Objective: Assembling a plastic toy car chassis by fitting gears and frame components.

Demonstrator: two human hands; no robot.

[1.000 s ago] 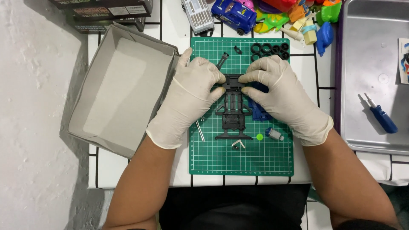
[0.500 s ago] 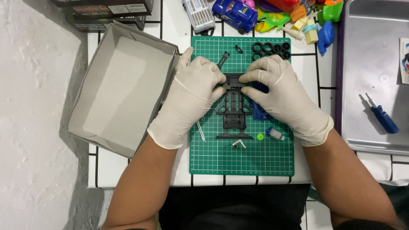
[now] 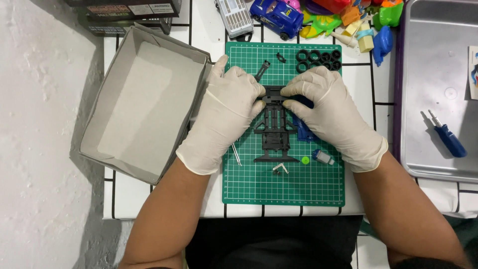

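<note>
Both gloved hands meet over a black toy car frame (image 3: pixel 274 130) lying in the middle of the green cutting mat (image 3: pixel 259 184). The left hand (image 3: pixel 226 114) and the right hand (image 3: pixel 328 112) are each closed on the frame's far end, fingertips pinching it from either side.

Small loose parts lie close by: a bent metal clip (image 3: pixel 280 168), a green gear (image 3: pixel 305 160) and a small motor (image 3: pixel 323 157) near the mat's near edge, and a metal rod (image 3: pixel 236 153) just beside the left wrist. A slip or a sweep of a wrist could likely knock them off the mat.

The fingers hide what they pinch. A blue part (image 3: pixel 302 130) sits mostly hidden under the right palm.
</note>
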